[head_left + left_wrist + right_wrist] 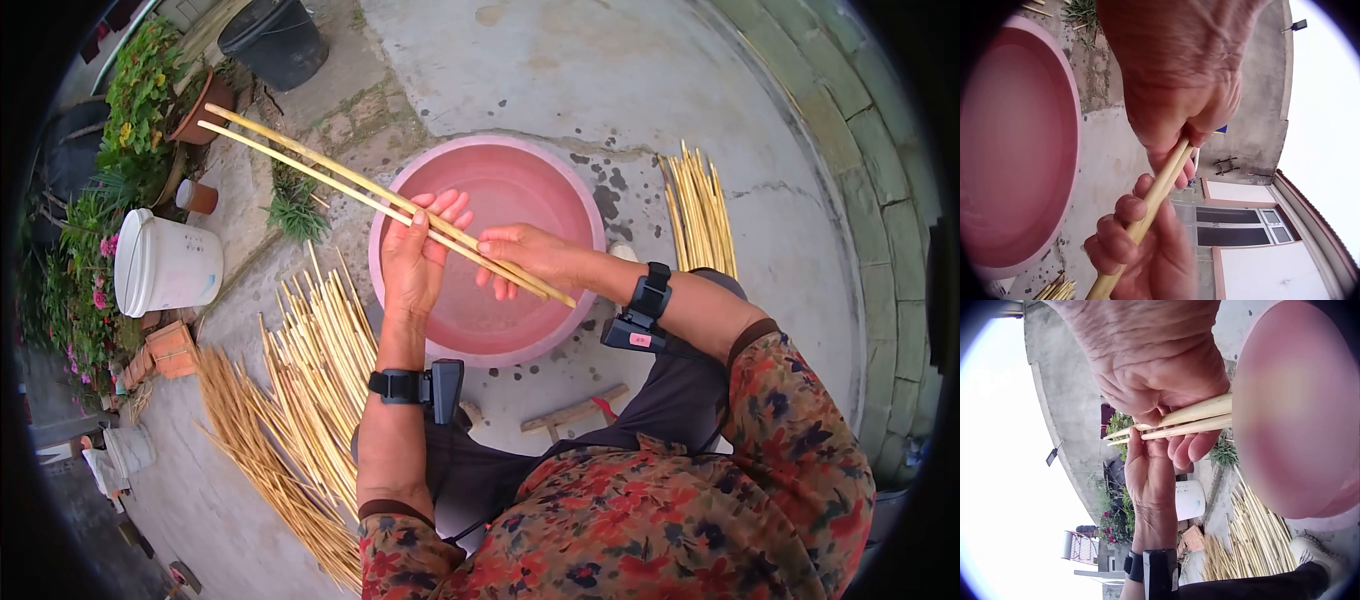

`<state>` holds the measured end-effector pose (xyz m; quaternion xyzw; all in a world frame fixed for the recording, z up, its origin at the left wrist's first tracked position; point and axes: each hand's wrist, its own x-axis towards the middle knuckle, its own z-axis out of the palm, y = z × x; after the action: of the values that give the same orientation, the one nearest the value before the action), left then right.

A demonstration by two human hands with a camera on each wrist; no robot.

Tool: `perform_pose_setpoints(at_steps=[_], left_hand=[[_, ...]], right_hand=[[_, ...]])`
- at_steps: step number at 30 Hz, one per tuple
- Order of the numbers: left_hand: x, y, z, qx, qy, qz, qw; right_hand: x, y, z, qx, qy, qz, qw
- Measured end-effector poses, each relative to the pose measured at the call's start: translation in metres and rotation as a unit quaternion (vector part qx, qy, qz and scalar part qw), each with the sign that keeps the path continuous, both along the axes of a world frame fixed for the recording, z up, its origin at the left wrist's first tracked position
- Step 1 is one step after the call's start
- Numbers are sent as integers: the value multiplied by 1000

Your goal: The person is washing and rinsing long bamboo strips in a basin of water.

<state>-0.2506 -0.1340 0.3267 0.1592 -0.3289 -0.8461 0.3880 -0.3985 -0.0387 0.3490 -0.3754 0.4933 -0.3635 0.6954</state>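
Two pale yellow peeled sticks [330,172] lie side by side, slanting over a pink basin [590,190] in the head view. My left hand [418,260] holds them near the middle, thumb on top and fingers extended beneath. Closer to their lower right ends, my right hand [525,255] pinches the sticks between thumb and fingers. In the left wrist view the sticks [1159,187] run between both hands. The right wrist view shows them spread slightly apart, with the left hand [1152,481] beyond the right hand [1160,369].
A large pile of sticks [325,350] and thinner brown stalks [255,440] lie at the left. Another bundle [703,210] is at the right. A white bucket [170,262], black bucket [275,45], potted plants [145,90] and bricks [172,350] stand along the left.
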Motion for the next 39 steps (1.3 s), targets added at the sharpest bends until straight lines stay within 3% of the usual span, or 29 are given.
perform_pose_setpoints(at_steps=[5, 14, 25, 31, 36, 39], left_hand=[[-7, 6, 4, -10, 9, -4, 1000], [1, 4, 10, -12, 14, -1, 1000], [0, 6, 14, -14, 18, 6, 1000], [13, -15, 10, 26, 3, 133, 991], [20, -24, 0, 22, 38, 121, 992], [17, -22, 1, 16, -11, 149, 989]], right_hand=[[5, -9, -1, -57, 23, -9, 998], [14, 0, 5, -68, -22, -45, 996], [7, -4, 9, -27, -6, -24, 999], [-3, 15, 4, -17, -8, 33, 999], [-5, 20, 4, -17, 14, 54, 998], [-5, 19, -3, -54, 75, 59, 994]])
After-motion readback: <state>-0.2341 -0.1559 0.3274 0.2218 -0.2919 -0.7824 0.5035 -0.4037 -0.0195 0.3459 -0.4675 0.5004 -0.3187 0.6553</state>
